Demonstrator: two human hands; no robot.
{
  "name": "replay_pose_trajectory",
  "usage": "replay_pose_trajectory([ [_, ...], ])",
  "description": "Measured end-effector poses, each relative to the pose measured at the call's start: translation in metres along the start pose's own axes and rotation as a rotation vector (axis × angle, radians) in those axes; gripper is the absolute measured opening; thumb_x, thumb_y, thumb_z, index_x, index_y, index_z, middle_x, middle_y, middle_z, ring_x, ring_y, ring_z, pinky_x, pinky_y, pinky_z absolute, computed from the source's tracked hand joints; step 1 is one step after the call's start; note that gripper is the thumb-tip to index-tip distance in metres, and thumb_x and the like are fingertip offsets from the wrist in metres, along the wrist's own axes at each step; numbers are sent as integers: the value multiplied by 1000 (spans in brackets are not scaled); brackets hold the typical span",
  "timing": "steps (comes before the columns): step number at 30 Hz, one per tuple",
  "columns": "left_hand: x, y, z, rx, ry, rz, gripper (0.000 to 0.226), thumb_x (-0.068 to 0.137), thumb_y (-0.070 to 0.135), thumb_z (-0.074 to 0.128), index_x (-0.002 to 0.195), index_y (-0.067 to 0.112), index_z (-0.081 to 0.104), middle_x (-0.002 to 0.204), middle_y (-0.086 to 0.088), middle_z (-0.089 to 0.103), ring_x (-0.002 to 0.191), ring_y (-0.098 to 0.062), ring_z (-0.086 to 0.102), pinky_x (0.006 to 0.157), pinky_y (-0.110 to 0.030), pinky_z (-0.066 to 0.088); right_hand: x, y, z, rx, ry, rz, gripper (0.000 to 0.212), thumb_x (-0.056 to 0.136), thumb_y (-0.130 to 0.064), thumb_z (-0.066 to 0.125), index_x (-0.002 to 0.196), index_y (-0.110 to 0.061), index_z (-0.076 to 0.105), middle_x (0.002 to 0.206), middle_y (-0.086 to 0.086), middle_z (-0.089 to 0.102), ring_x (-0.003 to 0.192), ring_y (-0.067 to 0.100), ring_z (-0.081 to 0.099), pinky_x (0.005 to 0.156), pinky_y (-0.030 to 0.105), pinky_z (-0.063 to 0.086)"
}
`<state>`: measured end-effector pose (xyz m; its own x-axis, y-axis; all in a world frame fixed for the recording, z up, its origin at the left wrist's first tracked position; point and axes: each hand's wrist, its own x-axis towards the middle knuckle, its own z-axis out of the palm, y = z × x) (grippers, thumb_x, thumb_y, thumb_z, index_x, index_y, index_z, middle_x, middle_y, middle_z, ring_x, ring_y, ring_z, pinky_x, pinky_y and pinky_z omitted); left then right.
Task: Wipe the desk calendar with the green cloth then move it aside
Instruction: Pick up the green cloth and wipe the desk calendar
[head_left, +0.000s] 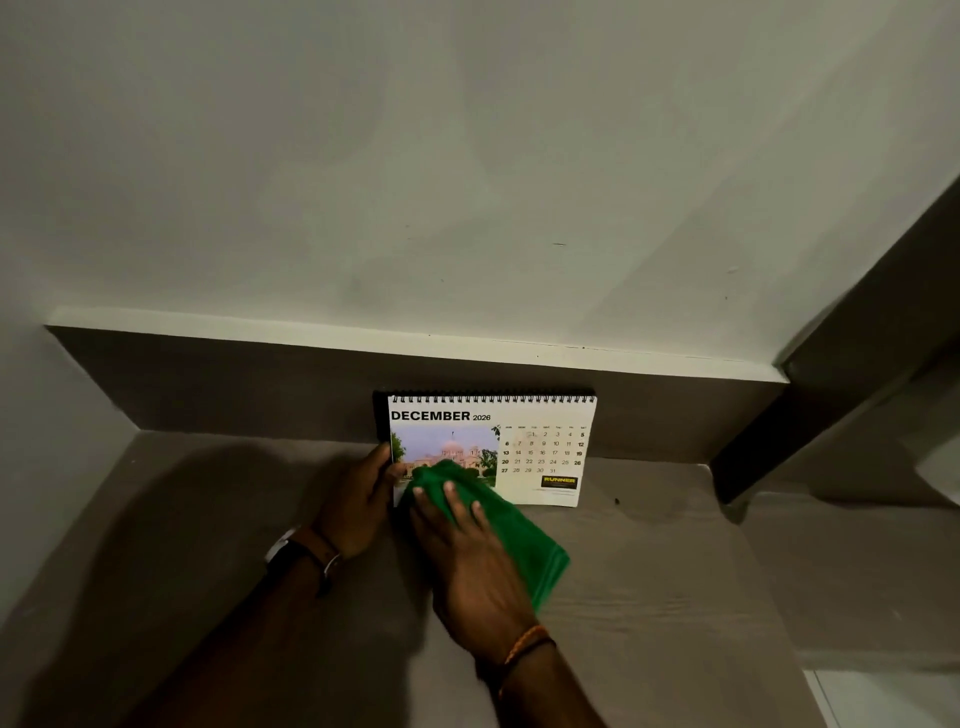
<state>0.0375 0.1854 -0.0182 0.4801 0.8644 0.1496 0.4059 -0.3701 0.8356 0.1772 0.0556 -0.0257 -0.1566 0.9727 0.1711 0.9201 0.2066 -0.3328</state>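
A spiral-bound desk calendar (540, 447) showing December 2026 stands upright on the brown surface (649, 571), against the low back ledge. My left hand (358, 499) grips its lower left edge. My right hand (467, 551) presses the green cloth (524, 540) flat against the lower left of the calendar's face, over the photo. The cloth trails down onto the surface to the right of my wrist.
A white-topped ledge (415, 338) and the pale wall (467, 156) rise right behind the calendar. A dark slanted beam (831, 374) closes off the right side. The brown surface stretches out left and right of the calendar.
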Motion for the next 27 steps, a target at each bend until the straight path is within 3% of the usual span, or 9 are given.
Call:
replay_pose_trajectory([
  [3,0,-3,-1,12,-11,-39,37,98,16,42,134,5,43,131,-11,57,117,-22,56,100,-38,47,-7,-3,-4,36,133,200,105,74,15,53,160,-27,12,165,-12,-2,154,23,-6,123,45,19],
  [7,0,-4,0,-11,-41,-94,29,99,17,41,124,6,51,121,-7,63,101,-11,61,79,-9,47,0,10,-35,408,578,709,97,85,22,45,160,-21,1,167,-7,-13,153,17,-12,124,34,9],
  [11,-1,-1,-2,-49,-23,-99,25,98,14,42,120,9,52,113,1,63,93,10,58,76,-1,43,36,-10,-41,453,614,634,81,90,17,33,157,-5,-7,165,11,-23,153,27,-9,121,35,25],
  [13,0,1,-1,-28,-1,-65,23,97,6,44,116,5,56,103,5,63,88,14,56,74,2,39,49,-23,-28,252,428,485,62,97,-2,21,155,2,0,163,25,-12,152,38,10,122,44,25],
  [16,-3,2,-4,-24,41,-87,27,93,5,45,102,14,68,94,3,69,81,2,60,69,0,43,52,-32,-6,-22,160,164,62,95,-15,21,157,-11,26,164,6,12,148,39,27,118,52,24],
  [19,-5,3,-8,37,3,-23,32,87,-4,49,117,0,58,113,-13,62,101,-8,58,83,1,38,38,-18,-5,-94,28,-9,60,96,-14,38,155,-19,34,166,-5,23,153,27,16,122,48,23],
  [22,0,0,-9,55,-18,-1,39,94,-1,45,133,-2,43,132,-15,53,122,-19,50,104,-23,40,13,1,-11,-105,18,44,71,93,-9,50,157,-27,28,166,-9,21,155,18,6,124,44,17],
  [24,2,-1,-8,62,-54,-17,38,98,11,42,135,4,42,132,-11,55,120,-24,54,102,-39,45,-8,10,-17,-111,113,215,87,82,4,59,158,-24,27,166,-6,19,154,22,6,120,50,26],
  [27,1,-3,-7,102,-66,2,36,99,16,40,134,9,43,126,-7,59,108,-19,60,91,-35,51,-19,22,-33,139,377,553,98,74,19,56,159,-18,21,167,-2,8,154,26,-1,120,51,29],
])
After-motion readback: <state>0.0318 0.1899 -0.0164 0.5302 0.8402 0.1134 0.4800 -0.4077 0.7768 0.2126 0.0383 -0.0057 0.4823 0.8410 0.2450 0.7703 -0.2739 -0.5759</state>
